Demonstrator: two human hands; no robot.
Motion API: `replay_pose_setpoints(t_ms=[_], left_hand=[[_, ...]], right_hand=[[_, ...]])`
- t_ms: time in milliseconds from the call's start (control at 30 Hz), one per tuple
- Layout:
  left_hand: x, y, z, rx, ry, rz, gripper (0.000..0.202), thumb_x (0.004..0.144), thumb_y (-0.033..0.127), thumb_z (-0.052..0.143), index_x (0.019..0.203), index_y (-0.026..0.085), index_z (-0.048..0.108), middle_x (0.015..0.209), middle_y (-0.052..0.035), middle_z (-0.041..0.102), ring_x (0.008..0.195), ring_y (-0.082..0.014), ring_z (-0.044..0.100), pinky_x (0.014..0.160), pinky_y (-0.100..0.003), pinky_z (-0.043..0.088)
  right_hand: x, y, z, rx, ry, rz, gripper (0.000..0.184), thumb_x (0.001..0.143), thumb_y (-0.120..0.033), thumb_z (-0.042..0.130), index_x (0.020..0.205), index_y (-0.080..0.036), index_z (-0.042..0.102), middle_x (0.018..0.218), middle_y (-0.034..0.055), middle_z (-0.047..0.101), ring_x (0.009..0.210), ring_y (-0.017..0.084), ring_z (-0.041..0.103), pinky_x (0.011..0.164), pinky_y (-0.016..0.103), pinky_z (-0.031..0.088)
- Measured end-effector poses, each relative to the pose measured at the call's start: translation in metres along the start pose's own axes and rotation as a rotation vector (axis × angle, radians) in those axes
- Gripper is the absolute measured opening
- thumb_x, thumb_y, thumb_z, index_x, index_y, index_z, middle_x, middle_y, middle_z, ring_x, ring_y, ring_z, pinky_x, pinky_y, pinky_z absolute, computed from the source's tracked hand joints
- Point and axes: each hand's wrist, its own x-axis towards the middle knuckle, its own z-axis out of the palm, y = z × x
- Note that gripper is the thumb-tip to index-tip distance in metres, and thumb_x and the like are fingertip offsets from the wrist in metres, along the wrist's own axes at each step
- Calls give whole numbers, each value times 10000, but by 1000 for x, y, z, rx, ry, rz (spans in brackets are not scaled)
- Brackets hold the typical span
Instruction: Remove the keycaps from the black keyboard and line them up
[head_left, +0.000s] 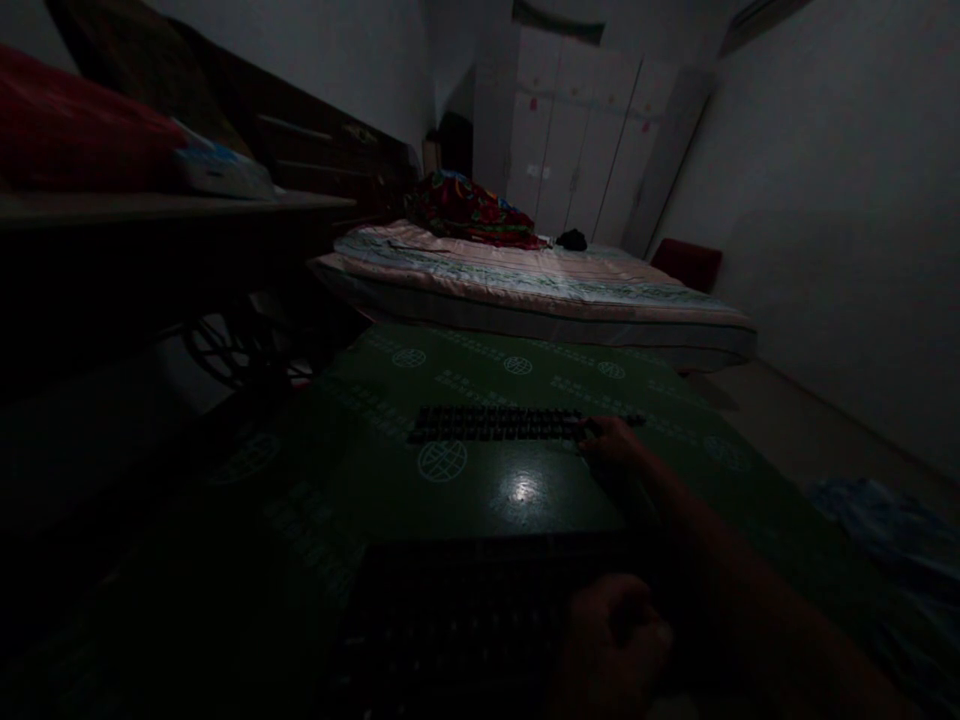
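Observation:
Rows of small black keycaps (495, 424) lie across the middle of a green board (375, 490) printed with globe marks. At the right end of these rows my right hand (609, 438) is closed, its fingertips pinched at a dark keycap. A black keyboard (450, 620) lies nearer to me, its details mostly lost in the dark. Over the keyboard's right part, my left hand (616, 635) is curled with thumb and fingers together. Whatever it may hold cannot be made out.
Beyond the board stands a bed (525, 285) with a red patterned blanket (476, 210). A dark wooden shelf (300, 205) with a red bag (82, 125) is on the left, above a spoked wheel (217, 350). Bluish cloth (892, 530) lies low at the right.

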Motion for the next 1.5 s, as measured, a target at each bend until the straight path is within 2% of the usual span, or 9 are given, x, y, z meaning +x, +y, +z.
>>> replay_pose_setpoints(t_ms=[500, 833, 967, 1100, 1167, 1267, 1300, 1400, 1500], left_hand=[[-3, 3, 0, 25, 21, 4, 269, 638, 179, 584, 894, 152, 663, 840, -60, 673, 813, -210, 599, 720, -285, 445], [2, -4, -3, 52, -73, -15, 324, 663, 209, 572, 972, 133, 629, 907, -82, 658, 860, -219, 589, 748, -311, 446], [4, -6, -4, 56, -80, 10, 328, 668, 207, 570, 982, 132, 625, 899, -74, 653, 835, -206, 591, 734, -308, 448], [5, -7, -3, 5, -74, 15, 314, 667, 198, 577, 970, 133, 624, 896, -73, 657, 855, -209, 595, 739, -301, 455], [5, -8, -2, -36, -47, 38, 320, 660, 196, 586, 969, 122, 620, 887, -78, 659, 838, -205, 601, 733, -298, 462], [8, -7, -2, -82, -21, 87, 275, 650, 215, 610, 906, 119, 636, 812, -65, 663, 744, -183, 615, 688, -284, 476], [9, -5, -3, -102, -8, 97, 257, 648, 224, 617, 882, 121, 641, 788, -58, 663, 712, -174, 617, 671, -278, 480], [12, 0, -5, -168, 63, 112, 251, 630, 244, 640, 848, 119, 643, 752, -52, 661, 640, -158, 622, 608, -259, 492], [14, 7, -8, -186, 114, 131, 277, 602, 240, 668, 844, 109, 635, 737, -55, 668, 585, -145, 624, 559, -239, 489]], right_hand=[[-2, -1, 0, -16, 19, -16, 349, 638, -197, 617, 980, -140, 648, 648, -7, 600, 533, 116, 520, 466, 197, 366], [1, 4, 1, 33, 36, -38, 338, 606, -190, 640, 941, -145, 664, 648, -11, 617, 547, 122, 542, 480, 197, 380], [-2, 2, 2, 65, 93, -52, 335, 588, -216, 658, 918, -162, 673, 623, -23, 615, 543, 127, 543, 489, 207, 383], [-10, -2, -2, 111, 231, -64, 314, 620, -330, 648, 889, -169, 668, 671, -6, 635, 604, 144, 564, 542, 229, 405], [-20, -7, -8, 131, 317, -58, 317, 672, -434, 592, 807, -157, 664, 618, 3, 617, 577, 146, 554, 531, 236, 397], [-50, -20, -19, 169, 419, -33, 452, 748, -552, 458, 697, -139, 633, 479, -3, 534, 460, 132, 494, 458, 238, 361], [-64, -25, -22, 202, 442, -28, 481, 764, -568, 428, 703, -134, 628, 462, -6, 518, 431, 124, 474, 440, 235, 354], [-113, -44, -25, 567, 475, -53, 473, 787, -556, 433, 896, -132, 614, 531, 3, 571, 430, 111, 488, 447, 230, 383], [-161, -60, -19, 734, 537, -28, 459, 805, -544, 416, 908, -144, 614, 628, 38, 621, 490, 126, 548, 482, 243, 425]])
